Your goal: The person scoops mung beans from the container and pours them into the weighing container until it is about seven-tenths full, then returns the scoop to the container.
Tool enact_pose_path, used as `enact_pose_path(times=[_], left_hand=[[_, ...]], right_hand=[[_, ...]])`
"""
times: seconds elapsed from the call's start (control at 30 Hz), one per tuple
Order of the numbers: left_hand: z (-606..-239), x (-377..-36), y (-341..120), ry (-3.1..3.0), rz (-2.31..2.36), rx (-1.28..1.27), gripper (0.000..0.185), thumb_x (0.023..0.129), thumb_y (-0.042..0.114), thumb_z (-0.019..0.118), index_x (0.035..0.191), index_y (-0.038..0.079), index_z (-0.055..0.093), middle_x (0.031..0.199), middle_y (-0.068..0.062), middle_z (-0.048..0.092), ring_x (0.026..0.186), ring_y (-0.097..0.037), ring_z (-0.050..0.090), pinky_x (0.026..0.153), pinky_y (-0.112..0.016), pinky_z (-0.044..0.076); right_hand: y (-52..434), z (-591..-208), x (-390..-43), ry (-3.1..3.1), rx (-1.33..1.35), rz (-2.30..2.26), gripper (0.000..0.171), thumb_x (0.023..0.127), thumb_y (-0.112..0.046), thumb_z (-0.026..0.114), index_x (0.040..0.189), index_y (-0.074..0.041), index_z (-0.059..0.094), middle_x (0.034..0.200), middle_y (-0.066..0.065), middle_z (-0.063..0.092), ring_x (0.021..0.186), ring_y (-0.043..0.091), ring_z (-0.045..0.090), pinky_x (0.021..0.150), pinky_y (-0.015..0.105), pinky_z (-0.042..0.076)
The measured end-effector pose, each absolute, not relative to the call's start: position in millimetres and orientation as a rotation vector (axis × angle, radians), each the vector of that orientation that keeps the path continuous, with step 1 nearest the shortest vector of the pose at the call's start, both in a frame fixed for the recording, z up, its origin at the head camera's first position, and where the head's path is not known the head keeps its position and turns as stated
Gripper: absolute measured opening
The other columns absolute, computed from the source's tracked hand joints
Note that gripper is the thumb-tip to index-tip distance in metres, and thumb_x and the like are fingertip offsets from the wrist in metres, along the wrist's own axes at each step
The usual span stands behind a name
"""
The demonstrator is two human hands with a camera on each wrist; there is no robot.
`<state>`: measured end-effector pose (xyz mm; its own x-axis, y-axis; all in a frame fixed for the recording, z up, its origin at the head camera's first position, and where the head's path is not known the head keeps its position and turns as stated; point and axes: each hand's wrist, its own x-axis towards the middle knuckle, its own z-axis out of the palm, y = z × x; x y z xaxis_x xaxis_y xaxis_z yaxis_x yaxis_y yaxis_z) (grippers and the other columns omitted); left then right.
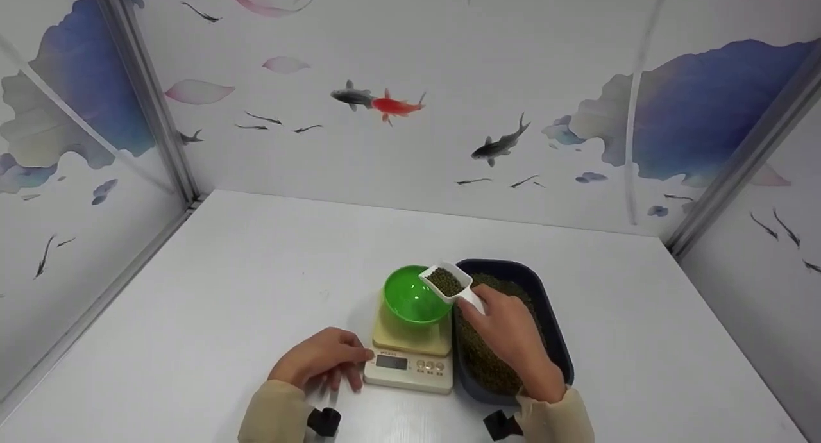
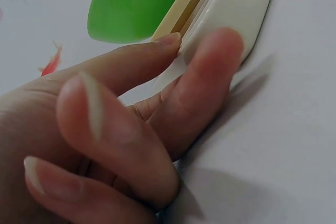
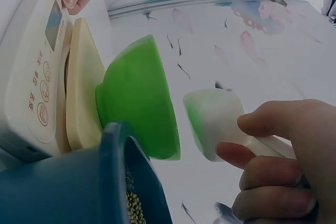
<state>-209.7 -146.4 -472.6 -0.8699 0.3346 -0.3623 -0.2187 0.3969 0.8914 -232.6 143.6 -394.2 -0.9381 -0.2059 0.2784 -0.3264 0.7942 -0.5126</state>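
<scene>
My right hand (image 1: 511,327) grips the handle of a white scoop (image 3: 218,121) whose square cup holds small green beans (image 1: 444,281). The scoop is held over the right rim of a green bowl (image 1: 410,295), which looks empty inside. The bowl stands on the yellowish platform of a kitchen scale (image 1: 410,372). At the scale's left front corner, my left hand (image 1: 324,356) touches the edge with its fingertips; the fingers are loosely bent and hold nothing. In the left wrist view, thumb and fingertip rest right by the scale's side (image 2: 231,14).
Just right of the scale stands a dark blue tub (image 1: 558,327) with more green beans in it, its wall close beside the scale. White panels (image 1: 410,161) painted with fish and petals enclose the white table (image 1: 256,257) at the back and sides.
</scene>
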Motion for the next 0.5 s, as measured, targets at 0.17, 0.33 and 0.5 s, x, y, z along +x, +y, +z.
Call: enact_pose_path(times=[0.17,0.33,0.5], left_hand=[[-473.3,-210.2,-146.2,2.164,1.487,0.097,0.035,0.078,0.041,0.064,0.087,0.008,0.062,0.068,-0.012,0.066,0.038,-0.01,0.046,0.036,-0.022,0.032],[-472.7,-211.1,-146.3,2.163,1.483,0.091,0.036,0.078,0.041,0.064,0.087,0.007,0.062,0.068,-0.012,0.067,0.038,-0.01,0.046,0.036,-0.022,0.032],[-472.2,-210.4,-147.5,2.155,1.479,0.086,0.036,0.078,0.042,0.064,0.088,0.007,0.062,0.068,-0.013,0.066,0.038,-0.01,0.046,0.036,-0.022,0.032]], right_hand=[[141.9,-395.2,-232.5,-2.771,0.421,0.833,0.025,0.085,-0.033,0.058,0.099,-0.012,0.063,0.067,-0.006,0.057,0.054,0.01,0.045,0.051,0.028,0.038],[139.7,-396.4,-231.3,-2.75,0.453,0.8,0.028,0.084,-0.035,0.06,0.099,-0.012,0.065,0.077,-0.003,0.063,0.058,0.009,0.049,0.055,0.03,0.043],[137.4,-398.6,-230.8,-2.727,0.476,0.777,0.031,0.082,-0.04,0.062,0.095,-0.012,0.066,0.079,-0.002,0.065,0.06,0.007,0.052,0.057,0.03,0.045]])
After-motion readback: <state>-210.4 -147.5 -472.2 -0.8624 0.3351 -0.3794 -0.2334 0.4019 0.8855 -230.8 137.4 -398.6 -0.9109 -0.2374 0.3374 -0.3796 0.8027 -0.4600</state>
